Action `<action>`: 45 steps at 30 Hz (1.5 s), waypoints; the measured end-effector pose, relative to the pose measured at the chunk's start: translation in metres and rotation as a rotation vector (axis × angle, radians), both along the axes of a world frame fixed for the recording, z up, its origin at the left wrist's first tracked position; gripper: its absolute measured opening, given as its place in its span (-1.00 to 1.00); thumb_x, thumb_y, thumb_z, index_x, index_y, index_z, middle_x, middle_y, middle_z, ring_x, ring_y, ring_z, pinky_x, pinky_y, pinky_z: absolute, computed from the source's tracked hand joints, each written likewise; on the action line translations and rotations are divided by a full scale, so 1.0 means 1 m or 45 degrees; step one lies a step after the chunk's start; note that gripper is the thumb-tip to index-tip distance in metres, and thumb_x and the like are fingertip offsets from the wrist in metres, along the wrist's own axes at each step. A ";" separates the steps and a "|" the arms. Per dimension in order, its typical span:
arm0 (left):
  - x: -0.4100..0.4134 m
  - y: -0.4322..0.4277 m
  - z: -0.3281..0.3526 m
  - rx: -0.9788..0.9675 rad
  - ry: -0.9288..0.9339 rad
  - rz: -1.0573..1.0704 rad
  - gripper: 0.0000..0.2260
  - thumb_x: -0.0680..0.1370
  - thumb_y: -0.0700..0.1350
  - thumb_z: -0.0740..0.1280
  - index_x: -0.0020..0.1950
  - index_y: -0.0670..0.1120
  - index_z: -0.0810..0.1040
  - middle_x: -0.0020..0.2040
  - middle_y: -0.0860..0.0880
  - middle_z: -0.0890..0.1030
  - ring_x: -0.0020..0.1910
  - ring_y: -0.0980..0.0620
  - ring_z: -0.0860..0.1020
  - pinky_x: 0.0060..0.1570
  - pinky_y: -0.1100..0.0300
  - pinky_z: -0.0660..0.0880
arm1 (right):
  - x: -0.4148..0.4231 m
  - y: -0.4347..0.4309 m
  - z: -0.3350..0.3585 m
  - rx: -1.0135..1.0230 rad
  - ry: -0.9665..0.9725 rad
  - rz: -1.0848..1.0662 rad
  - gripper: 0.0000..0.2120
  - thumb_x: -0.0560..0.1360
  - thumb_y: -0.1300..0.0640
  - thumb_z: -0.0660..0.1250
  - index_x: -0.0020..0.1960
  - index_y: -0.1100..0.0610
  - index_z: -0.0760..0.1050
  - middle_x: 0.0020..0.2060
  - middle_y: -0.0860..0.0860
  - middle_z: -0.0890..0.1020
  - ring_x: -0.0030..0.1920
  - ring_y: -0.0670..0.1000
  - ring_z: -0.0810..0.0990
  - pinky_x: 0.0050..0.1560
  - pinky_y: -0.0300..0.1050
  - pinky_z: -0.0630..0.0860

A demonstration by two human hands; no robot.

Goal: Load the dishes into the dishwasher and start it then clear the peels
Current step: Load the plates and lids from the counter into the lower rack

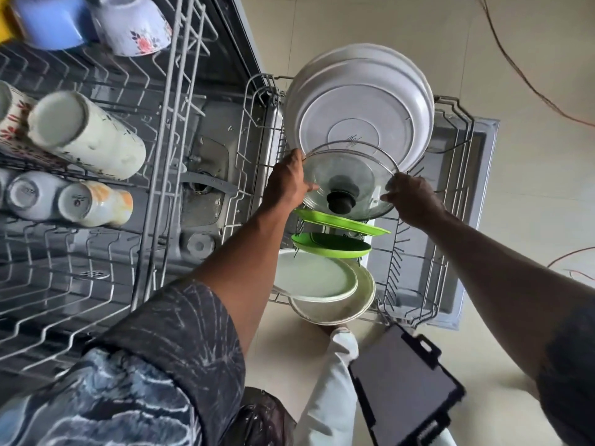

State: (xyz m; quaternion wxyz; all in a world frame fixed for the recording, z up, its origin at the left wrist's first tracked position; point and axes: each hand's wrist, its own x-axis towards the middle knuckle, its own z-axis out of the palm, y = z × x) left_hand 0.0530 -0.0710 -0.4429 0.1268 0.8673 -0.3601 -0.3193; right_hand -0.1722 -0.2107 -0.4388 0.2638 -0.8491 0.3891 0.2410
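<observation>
Dishwasher stands open with both racks drawn out, and I place everything from the glass lid. The upper rack lies well to the lid's left, carrying upturned mugs and bowls. The lower rack sits directly beneath the lid. The big white plates stand on edge just behind the lid, and their lower rims are hidden by it. The cream plates lean on the near side of the lid, past the green plates, which are slotted just in front of it.

The lid itself is tilted on edge above the tines, knob facing me. I cannot tell whether its lower rim has seated yet. My left grip is curled around the lid's left rim. My right grip pinches the right rim, fingers closed on the edge.

I judge the lid rigid, fairly heavy for its size, breakable and possibly wet-slick. So I would hold the metal-banded rim on opposite sides, or take the knob, and ease it between tines without knocking the white plates.
</observation>
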 end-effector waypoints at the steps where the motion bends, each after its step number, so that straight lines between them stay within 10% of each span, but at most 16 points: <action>1: -0.002 0.002 -0.001 -0.001 -0.018 -0.003 -0.44 0.41 -0.04 0.57 0.26 -0.17 0.39 0.18 -0.15 0.58 0.06 -0.01 0.56 -0.07 0.24 0.40 | -0.001 -0.001 -0.004 0.004 -0.019 -0.113 -0.76 0.62 0.15 0.27 0.25 0.12 0.57 0.06 0.11 0.54 0.20 0.22 0.56 0.16 0.04 0.48; 17: -0.002 0.008 -0.015 -0.038 0.060 0.086 -0.78 0.55 -0.11 0.44 0.16 -0.12 0.55 0.11 -0.10 0.66 -0.03 0.00 0.59 -0.05 0.15 0.51 | -0.006 -0.003 -0.015 0.019 -0.134 -0.491 -0.63 0.51 0.16 0.48 0.25 0.17 0.44 0.06 0.27 0.59 0.06 0.28 0.59 -0.07 0.04 0.46; 29: 0.002 0.012 -0.012 0.018 0.164 0.077 -0.75 0.53 -0.05 0.48 0.15 -0.09 0.58 0.09 -0.08 0.66 0.00 -0.04 0.61 0.03 0.08 0.58 | -0.015 -0.008 -0.016 0.206 -0.135 -0.622 -0.21 0.38 0.07 0.61 0.46 0.19 0.28 0.19 0.27 0.58 0.19 0.24 0.56 0.00 -0.08 0.40; 45: -0.016 0.011 -0.002 0.085 0.066 0.047 -0.53 0.50 0.04 0.50 0.32 -0.12 0.48 0.19 -0.12 0.60 -0.05 0.04 0.51 -0.15 0.17 0.41 | -0.021 -0.015 -0.012 0.218 -0.099 -0.457 -0.36 0.38 0.14 0.60 0.38 0.15 0.42 0.12 0.23 0.64 0.07 0.20 0.63 0.10 0.07 0.58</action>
